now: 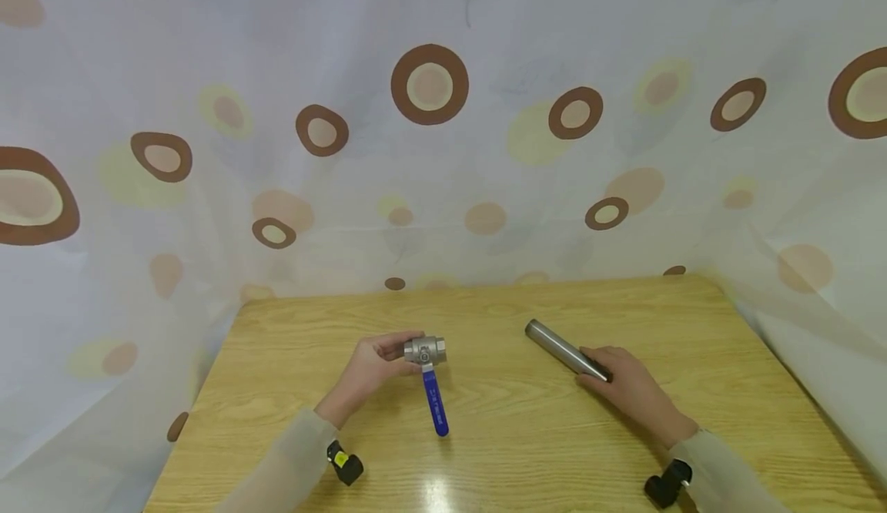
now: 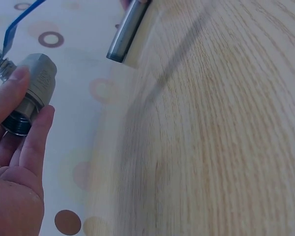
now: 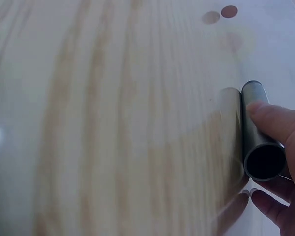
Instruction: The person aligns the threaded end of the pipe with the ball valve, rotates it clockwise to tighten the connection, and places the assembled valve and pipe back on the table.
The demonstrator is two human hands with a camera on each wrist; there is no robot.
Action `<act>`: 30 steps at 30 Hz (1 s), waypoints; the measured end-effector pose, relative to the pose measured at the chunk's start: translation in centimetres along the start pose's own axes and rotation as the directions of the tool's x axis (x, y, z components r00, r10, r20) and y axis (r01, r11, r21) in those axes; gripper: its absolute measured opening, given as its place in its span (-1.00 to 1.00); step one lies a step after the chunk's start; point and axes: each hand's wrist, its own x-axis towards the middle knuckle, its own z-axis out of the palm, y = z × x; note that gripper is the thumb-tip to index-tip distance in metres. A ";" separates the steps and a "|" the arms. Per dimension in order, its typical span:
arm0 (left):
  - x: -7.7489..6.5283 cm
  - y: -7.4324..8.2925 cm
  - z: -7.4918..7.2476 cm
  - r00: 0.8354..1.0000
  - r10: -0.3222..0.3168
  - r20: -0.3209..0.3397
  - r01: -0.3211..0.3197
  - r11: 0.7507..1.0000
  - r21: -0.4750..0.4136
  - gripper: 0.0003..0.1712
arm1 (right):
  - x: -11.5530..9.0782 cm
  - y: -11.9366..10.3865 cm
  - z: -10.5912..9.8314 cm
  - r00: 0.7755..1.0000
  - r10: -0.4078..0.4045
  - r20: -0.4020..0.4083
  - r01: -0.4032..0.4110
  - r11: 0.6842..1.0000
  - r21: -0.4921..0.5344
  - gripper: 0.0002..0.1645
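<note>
My left hand (image 1: 369, 368) grips a steel ball valve (image 1: 425, 351) between thumb and fingers at its left end. The valve's blue lever handle (image 1: 436, 401) points toward the near edge of the table. From the left wrist view, the thumb lies on the valve body (image 2: 43, 81) and fingertips support it from the other side. To the right, my right hand (image 1: 629, 391) holds a steel pipe (image 1: 554, 346) near its near end, with the far end slanting up and left. In the right wrist view the hollow end of the pipe (image 3: 255, 118) shows, the thumb on top.
Both hands are over a wood-grain table (image 1: 485, 451). A white curtain (image 1: 485, 159) with brown and yellow circles surrounds it at the back and sides. Each wrist wears a small black camera, one on the left (image 1: 345, 464) and one on the right (image 1: 667, 484).
</note>
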 end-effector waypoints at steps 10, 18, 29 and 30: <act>0.0 -0.1 0.0 1.000 0.008 0.005 -0.008 1.000 -0.020 -0.36 | 0.3 0.1 0.2 0.998 0.043 -0.033 -0.042 0.999 0.029 -0.44; -0.1 -0.1 0.0 1.000 0.006 -0.008 -0.006 1.000 -0.020 -0.37 | 0.2 0.1 0.0 0.996 0.040 -0.076 -0.037 0.998 0.042 -0.47; -0.1 -0.1 0.0 1.000 -0.006 0.000 0.006 1.000 -0.027 -0.38 | -0.1 0.4 -0.1 0.995 0.075 -0.065 -0.066 0.990 0.126 -0.44; -0.1 0.0 0.0 1.000 -0.004 0.001 0.004 1.000 -0.025 -0.38 | -0.1 0.4 -0.1 0.995 0.079 -0.061 -0.071 0.989 0.129 -0.44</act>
